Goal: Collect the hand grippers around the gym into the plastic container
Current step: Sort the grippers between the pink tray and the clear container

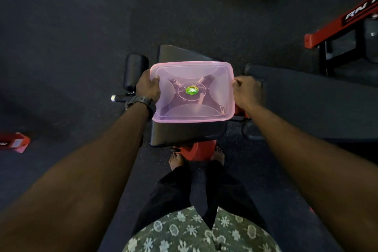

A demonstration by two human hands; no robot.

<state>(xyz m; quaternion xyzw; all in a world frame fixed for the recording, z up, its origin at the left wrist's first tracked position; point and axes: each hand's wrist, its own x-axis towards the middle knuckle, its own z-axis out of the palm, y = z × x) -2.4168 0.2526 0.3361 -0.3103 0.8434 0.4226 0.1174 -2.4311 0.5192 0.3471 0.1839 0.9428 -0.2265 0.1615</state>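
Dark gym floor (61, 47) surrounds a black padded bench (184, 131). On it sits the lidded pink plastic container (192, 92), hand grippers (180, 84) dimly visible inside. Left hand (148, 88) and right hand (247, 92) clasp its opposite edges. It nearly fills the narrow pad, so a nudge could likely tip it off; open floor lies left and far.
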